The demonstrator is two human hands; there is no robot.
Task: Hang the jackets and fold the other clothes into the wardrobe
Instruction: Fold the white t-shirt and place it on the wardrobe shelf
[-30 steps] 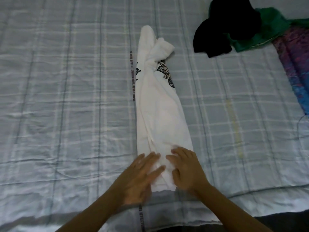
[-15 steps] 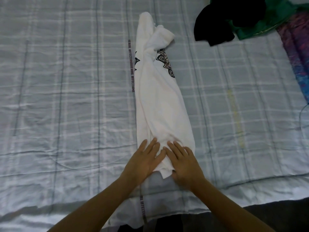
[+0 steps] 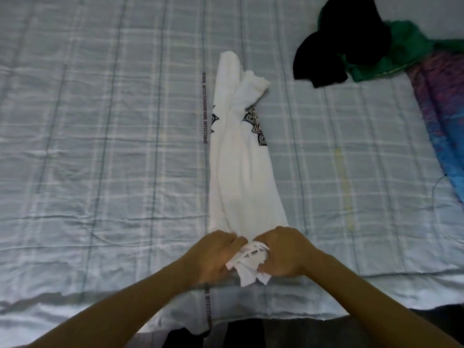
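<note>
A white T-shirt (image 3: 241,172) with a black printed pattern lies folded into a long narrow strip on the bed, running away from me. My left hand (image 3: 213,254) and my right hand (image 3: 283,249) both grip its near end, which is bunched and lifted a little off the sheet between them. The far end with the sleeve rests flat near the middle of the bed.
The bed is covered by a pale blue checked sheet (image 3: 100,146). At the far right lie a black garment (image 3: 334,46), a green garment (image 3: 401,51) and a purple-blue patterned cloth (image 3: 442,116). The bed's near edge runs just below my forearms.
My hands went from pressing flat on the shirt's near end to closing on it. The hem is now gathered and raised between them.
</note>
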